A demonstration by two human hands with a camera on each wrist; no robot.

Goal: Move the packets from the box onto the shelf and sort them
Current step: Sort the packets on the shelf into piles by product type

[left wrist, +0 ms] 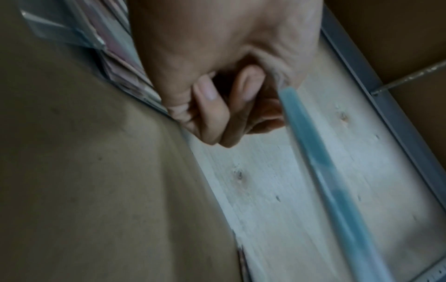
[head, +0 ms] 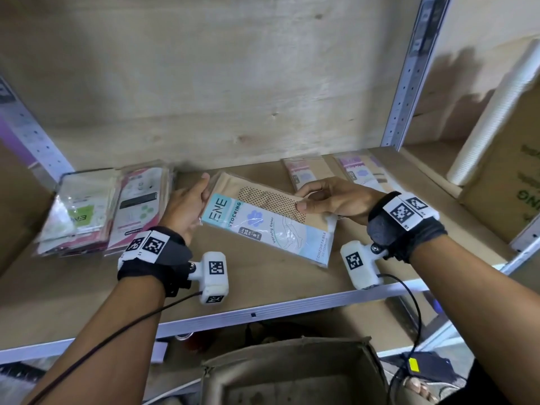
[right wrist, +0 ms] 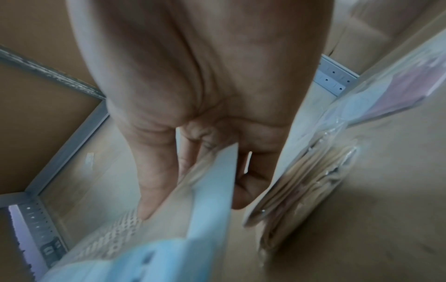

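A blue stocking packet [head: 263,226] with beige hosiery inside hangs tilted just above the shelf board [head: 263,287]. My left hand [head: 191,203] grips its left end, thumb on top. My right hand [head: 317,200] pinches its upper right edge, thumb on the dotted beige part. The left wrist view shows my left hand [left wrist: 229,106] with curled fingers and the blue packet [left wrist: 325,171] edge-on. In the right wrist view my right hand [right wrist: 205,171] holds the blue packet [right wrist: 193,209] between thumb and fingers. An open cardboard box [head: 292,372] stands below the shelf.
A green-labelled stack [head: 79,211] and a pink-labelled stack [head: 137,206] lie at the shelf's left. Pink and purple packets [head: 306,171] [head: 359,168] lie behind my right hand. A metal upright [head: 409,77] and a brown carton [head: 508,176] stand at the right.
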